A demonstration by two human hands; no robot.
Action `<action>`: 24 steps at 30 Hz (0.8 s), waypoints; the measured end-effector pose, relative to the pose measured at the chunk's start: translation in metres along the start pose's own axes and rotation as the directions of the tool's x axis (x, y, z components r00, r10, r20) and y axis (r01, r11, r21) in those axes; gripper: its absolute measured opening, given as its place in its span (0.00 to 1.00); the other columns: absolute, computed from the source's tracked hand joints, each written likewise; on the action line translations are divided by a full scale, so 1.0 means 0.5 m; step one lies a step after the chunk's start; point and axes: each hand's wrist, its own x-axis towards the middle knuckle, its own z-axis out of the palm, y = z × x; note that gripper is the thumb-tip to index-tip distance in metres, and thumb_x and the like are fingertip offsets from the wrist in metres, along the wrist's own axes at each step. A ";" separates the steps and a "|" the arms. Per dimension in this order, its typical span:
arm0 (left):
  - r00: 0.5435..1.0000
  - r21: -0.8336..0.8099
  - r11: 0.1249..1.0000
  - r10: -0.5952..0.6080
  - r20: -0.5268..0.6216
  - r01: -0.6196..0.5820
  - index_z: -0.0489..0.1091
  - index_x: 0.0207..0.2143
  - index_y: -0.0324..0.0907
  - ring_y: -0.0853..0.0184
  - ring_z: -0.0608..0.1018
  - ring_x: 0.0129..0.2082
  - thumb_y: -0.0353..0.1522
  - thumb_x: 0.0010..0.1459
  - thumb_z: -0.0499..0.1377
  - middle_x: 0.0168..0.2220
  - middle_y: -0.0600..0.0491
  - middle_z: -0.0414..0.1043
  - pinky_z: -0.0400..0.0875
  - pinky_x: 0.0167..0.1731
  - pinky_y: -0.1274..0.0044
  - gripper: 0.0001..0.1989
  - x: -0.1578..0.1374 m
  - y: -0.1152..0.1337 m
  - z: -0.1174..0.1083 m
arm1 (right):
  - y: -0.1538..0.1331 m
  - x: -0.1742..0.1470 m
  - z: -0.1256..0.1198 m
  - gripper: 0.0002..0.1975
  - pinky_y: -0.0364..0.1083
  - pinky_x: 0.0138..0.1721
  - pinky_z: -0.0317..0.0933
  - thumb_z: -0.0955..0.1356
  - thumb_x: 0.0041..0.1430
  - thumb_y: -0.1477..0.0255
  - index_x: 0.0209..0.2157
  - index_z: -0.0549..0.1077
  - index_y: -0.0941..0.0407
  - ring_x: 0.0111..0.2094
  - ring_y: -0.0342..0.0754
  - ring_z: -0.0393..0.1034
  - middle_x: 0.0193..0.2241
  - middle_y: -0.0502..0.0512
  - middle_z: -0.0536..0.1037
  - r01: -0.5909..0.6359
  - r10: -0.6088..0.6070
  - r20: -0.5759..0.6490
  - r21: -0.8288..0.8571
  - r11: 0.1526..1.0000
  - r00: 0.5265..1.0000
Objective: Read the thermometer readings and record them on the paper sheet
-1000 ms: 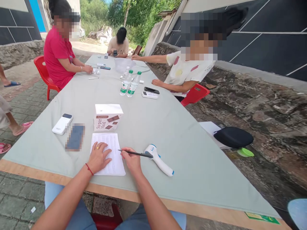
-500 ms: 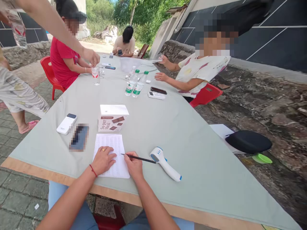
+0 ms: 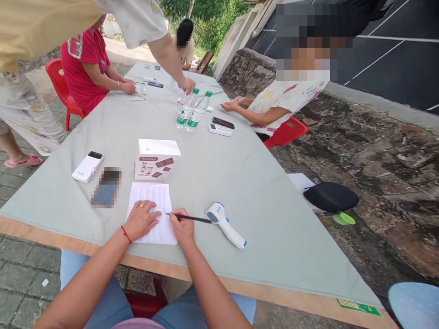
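Observation:
A printed sheet of paper (image 3: 151, 194) lies on the table in front of me, with rows of small print too fine to read. My left hand (image 3: 142, 220) rests flat on it, fingers spread. In my right hand (image 3: 183, 227), at the sheet's right edge, is a slim black pencil (image 3: 197, 219), its point toward the paper. Just right of that hand lies a white and blue infrared thermometer (image 3: 226, 226). Behind the sheet stands a white and brown "Super Meal" box (image 3: 157, 160).
Left of the paper lie a white power bank (image 3: 88, 167) and a blurred phone (image 3: 106, 187). Farther off stand green-capped water bottles (image 3: 195, 114), beside a black phone (image 3: 223, 122). A standing person's arm (image 3: 168, 57) reaches across the table (image 3: 274, 228); other people sit around it.
The standing person's hand has moved right, from a clear red-marked bottle to near the green-capped bottles. The person at right no longer holds the clear plastic. My hands keep their places on the sheet.

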 end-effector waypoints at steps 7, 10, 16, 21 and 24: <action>1.000 0.034 0.999 0.009 0.011 -0.009 0.72 0.46 0.47 0.58 0.68 0.49 0.33 0.61 0.57 0.51 0.47 0.66 0.62 0.49 0.64 0.11 0.002 0.004 -0.003 | -0.004 -0.001 0.001 0.05 0.44 0.27 0.58 0.65 0.46 0.67 0.21 0.68 0.53 0.23 0.44 0.61 0.19 0.47 0.68 -0.010 0.011 0.039 -0.030 0.999 0.999; 1.000 0.038 0.999 0.013 0.008 -0.013 0.72 0.46 0.47 0.58 0.68 0.49 0.33 0.61 0.57 0.50 0.47 0.66 0.62 0.49 0.64 0.11 0.002 0.004 -0.003 | -0.004 -0.001 0.000 0.05 0.44 0.27 0.58 0.65 0.46 0.68 0.21 0.68 0.53 0.23 0.44 0.61 0.19 0.47 0.68 -0.011 0.012 0.029 -0.037 0.999 1.000; 1.000 0.032 0.999 0.008 0.013 -0.009 0.72 0.46 0.48 0.58 0.68 0.50 0.33 0.61 0.56 0.51 0.47 0.66 0.62 0.49 0.63 0.12 0.001 0.004 -0.003 | -0.005 0.000 0.000 0.05 0.44 0.27 0.58 0.65 0.46 0.68 0.21 0.67 0.53 0.23 0.44 0.61 0.19 0.46 0.68 0.007 -0.006 0.026 -0.034 0.999 1.000; 1.000 0.016 1.000 0.005 0.001 -0.005 0.72 0.47 0.49 0.58 0.68 0.50 0.33 0.61 0.55 0.51 0.47 0.66 0.61 0.50 0.63 0.12 0.002 0.003 -0.001 | 0.000 -0.001 0.000 0.05 0.44 0.27 0.58 0.65 0.47 0.68 0.22 0.68 0.53 0.24 0.44 0.61 0.19 0.46 0.69 0.009 -0.007 0.035 -0.062 0.998 0.999; 1.000 0.033 0.999 0.009 0.005 -0.009 0.72 0.47 0.49 0.58 0.68 0.50 0.33 0.61 0.56 0.51 0.47 0.66 0.62 0.50 0.63 0.12 0.002 0.003 0.000 | 0.004 -0.001 0.000 0.05 0.44 0.27 0.58 0.65 0.47 0.68 0.22 0.68 0.53 0.24 0.44 0.61 0.19 0.46 0.68 0.003 0.001 0.043 -0.079 0.997 0.999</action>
